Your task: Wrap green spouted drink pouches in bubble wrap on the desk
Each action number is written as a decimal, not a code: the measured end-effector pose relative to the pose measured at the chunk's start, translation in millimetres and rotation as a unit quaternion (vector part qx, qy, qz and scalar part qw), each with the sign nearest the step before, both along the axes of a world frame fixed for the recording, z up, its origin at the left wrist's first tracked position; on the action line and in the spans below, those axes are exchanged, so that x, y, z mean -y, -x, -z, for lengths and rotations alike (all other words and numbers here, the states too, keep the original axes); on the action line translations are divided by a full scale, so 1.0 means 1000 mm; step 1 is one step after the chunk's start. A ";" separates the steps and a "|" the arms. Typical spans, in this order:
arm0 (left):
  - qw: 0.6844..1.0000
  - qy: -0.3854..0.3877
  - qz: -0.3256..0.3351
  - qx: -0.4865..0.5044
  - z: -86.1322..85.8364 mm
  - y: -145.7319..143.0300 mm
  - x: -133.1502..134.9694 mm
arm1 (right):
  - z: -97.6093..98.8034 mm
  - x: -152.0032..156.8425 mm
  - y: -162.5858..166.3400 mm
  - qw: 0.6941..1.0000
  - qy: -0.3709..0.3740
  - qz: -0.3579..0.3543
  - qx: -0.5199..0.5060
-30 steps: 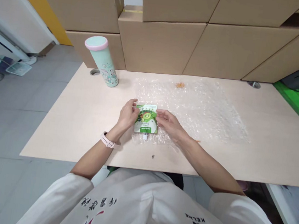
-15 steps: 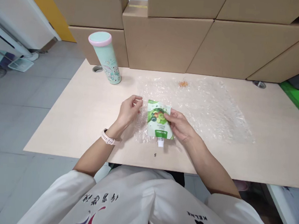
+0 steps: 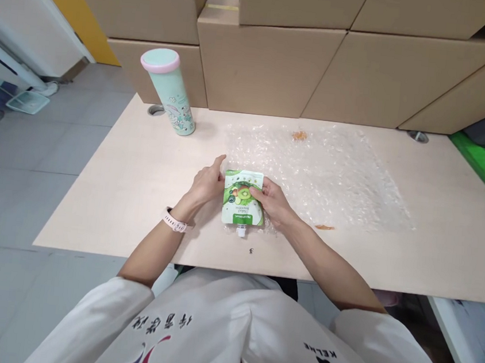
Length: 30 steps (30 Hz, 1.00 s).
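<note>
A white and green pouch with fruit pictured on it lies low over the near left part of a sheet of bubble wrap, its white spout pointing toward me. My right hand grips the pouch's right side, thumb on top, the other fingers mostly hidden. At the left edge is my left hand, index finger stretched away from me and thumb beside the pouch. Its lower fingers are partly hidden, and whether it touches the pouch or the wrap is unclear.
A mint tumbler with a pink rim stands at the table's back left. Cardboard boxes are stacked along the far edge. Orange tape pieces show at the wrap's far edge and near edge. A green item lies at right.
The pouch has shifted left in my right hand, up against my left hand, and lies straighter. My left index finger has straightened. An orange tape piece shows beside my right forearm.
</note>
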<state>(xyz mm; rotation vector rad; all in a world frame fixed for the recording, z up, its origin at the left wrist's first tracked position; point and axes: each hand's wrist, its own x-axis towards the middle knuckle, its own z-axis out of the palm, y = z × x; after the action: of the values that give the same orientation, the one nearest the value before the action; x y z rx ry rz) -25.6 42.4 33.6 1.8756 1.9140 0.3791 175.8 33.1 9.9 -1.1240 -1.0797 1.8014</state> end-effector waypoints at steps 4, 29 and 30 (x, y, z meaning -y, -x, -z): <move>1.000 0.013 -0.002 -0.027 0.000 -0.003 0.000 | -0.003 -0.007 -0.008 0.999 0.000 0.036 0.008; 1.000 0.005 0.004 -0.019 -0.001 -0.006 0.001 | -0.025 -0.004 -0.027 0.818 -0.287 -0.062 0.495; 1.000 0.005 0.005 -0.018 -0.001 -0.006 0.001 | -0.023 -0.004 -0.027 0.830 -0.278 -0.070 0.479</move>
<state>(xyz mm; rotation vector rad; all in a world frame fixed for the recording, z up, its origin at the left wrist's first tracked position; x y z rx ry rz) -19.4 40.9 34.5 1.8957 1.9260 0.3340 203.2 37.4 33.0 -1.6061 -2.1279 0.7962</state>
